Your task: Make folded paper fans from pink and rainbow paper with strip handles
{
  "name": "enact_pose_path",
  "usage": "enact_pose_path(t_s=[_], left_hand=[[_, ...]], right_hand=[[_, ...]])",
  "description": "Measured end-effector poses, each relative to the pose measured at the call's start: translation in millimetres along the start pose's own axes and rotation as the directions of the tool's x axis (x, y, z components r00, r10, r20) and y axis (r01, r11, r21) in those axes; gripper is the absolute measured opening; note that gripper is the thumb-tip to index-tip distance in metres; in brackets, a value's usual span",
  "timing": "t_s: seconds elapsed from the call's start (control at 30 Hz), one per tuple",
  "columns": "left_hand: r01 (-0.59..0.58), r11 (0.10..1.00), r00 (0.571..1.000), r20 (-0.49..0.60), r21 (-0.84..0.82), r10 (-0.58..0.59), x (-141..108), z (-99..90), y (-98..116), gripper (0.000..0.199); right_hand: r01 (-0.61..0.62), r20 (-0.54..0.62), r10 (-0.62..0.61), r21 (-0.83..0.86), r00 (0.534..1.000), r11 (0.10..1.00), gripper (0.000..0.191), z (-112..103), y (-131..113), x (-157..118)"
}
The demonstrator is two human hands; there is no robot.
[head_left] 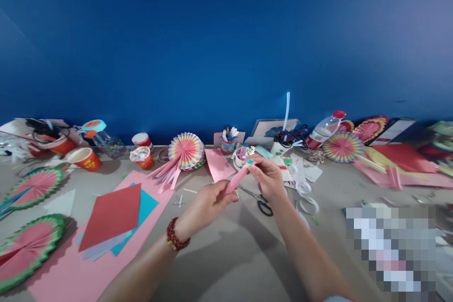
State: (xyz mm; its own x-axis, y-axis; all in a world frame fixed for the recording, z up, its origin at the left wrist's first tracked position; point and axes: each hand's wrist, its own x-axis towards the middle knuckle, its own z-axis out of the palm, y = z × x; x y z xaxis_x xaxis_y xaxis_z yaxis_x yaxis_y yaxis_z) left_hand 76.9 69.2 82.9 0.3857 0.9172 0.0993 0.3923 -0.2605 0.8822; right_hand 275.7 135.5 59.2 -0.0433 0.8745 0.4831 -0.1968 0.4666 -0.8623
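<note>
A folded pink paper strip is held in the air between my two hands, over the middle of the table. My left hand, with a dark red bead bracelet at the wrist, pinches its lower end. At the upper end my right hand grips it with thumb and fingers, close to a small blue patch. What the blue patch is made of cannot be made out. Scissors with dark handles lie on the table just below my right hand, their blades partly hidden.
Coloured paper sheets lie on a large pink sheet at left. Pleated paper fans stand or lie around. A pen cup, paper cups and a bottle line the blue wall. White paper scraps lie to the right.
</note>
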Motion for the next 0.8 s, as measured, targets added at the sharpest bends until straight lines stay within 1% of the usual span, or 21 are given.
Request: enact_pose_path(t_s=[0.07,0.17,0.23,0.3,0.4,0.47,0.53,0.6,0.67,0.7,0.73,0.8], left_hand=[[-0.048,0.997,0.999,-0.012,0.053,0.049,-1,-2.7,0,0.032],[-0.094,0.99,0.991,-0.081,0.103,0.102,-4,-3.8,2,0.033],[-0.102,0.991,0.987,-0.119,0.083,0.112,-6,-2.9,4,0.032],[-0.124,0.992,0.983,-0.133,0.039,0.128,-7,-1.8,6,0.031],[-0.192,0.98,0.97,-0.144,0.046,0.197,-7,-1.4,8,0.033],[-0.242,0.965,0.953,-0.165,0.104,0.256,-6,-2.1,8,0.032],[-0.289,0.943,0.932,-0.178,0.164,0.316,-7,-3.0,7,0.03],[-0.331,0.915,0.906,-0.193,0.232,0.376,-8,-3.9,5,0.027],[-0.362,0.884,0.881,-0.203,0.296,0.428,-9,-4.5,4,0.025],[-0.369,0.872,0.873,-0.203,0.322,0.444,-10,-4.7,4,0.023],[-0.37,0.864,0.869,-0.202,0.341,0.452,-10,-4.7,3,0.023],[-0.362,0.862,0.875,-0.19,0.356,0.446,-11,-4.6,4,0.022]], right_hand=[[0.029,0.033,-0.028,-0.024,0.999,0.999,0.01,4,-7,-1],[0.092,0.114,-0.084,-0.069,0.99,0.993,0.006,14,-20,-4],[0.16,0.183,-0.137,-0.116,0.974,0.98,0.003,20,-28,-6],[0.219,0.233,-0.179,-0.157,0.956,0.963,0.005,23,-34,-8],[0.232,0.238,-0.189,-0.169,0.953,0.958,0.004,24,-38,-11],[0.195,0.226,-0.161,-0.137,0.961,0.971,0.004,24,-37,-12],[0.12,0.233,-0.102,-0.067,0.967,0.99,0.008,23,-36,-13],[0.017,0.255,-0.016,0.001,0.967,1.0,0.021,23,-34,-14],[-0.081,0.283,0.07,0.029,0.957,0.996,0.038,24,-33,-15],[-0.119,0.298,0.102,0.039,0.949,0.992,0.043,24,-33,-15],[-0.143,0.316,0.119,0.052,0.941,0.988,0.044,25,-33,-15],[-0.14,0.344,0.102,0.087,0.933,0.986,0.031,26,-32,-15]])
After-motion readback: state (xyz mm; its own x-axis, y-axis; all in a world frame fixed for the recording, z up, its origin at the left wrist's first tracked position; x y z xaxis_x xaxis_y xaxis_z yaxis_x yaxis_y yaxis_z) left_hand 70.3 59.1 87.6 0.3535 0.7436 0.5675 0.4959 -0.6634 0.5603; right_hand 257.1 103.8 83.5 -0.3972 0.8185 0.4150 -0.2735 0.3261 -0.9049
